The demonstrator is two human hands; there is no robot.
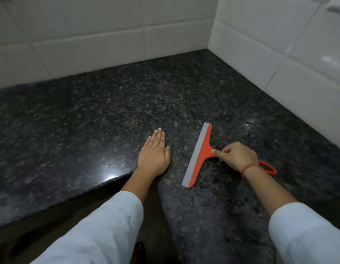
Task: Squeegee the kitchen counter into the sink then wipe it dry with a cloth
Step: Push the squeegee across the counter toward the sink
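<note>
An orange squeegee (200, 154) with a grey rubber blade lies on the dark speckled granite counter (108, 103), blade facing left. My right hand (236, 156) grips its handle, fingers curled round it; the handle's loop sticks out behind my wrist. My left hand (155, 153) rests flat on the counter to the left of the blade, fingers straight. Water drops and a wet patch show on the stone beneath and near the squeegee. No sink or cloth is in view.
White tiled walls (112, 40) meet in a corner at the back right. The counter is L-shaped, with its inner front edge (70, 195) running from lower left up to my left wrist. Dark floor lies below.
</note>
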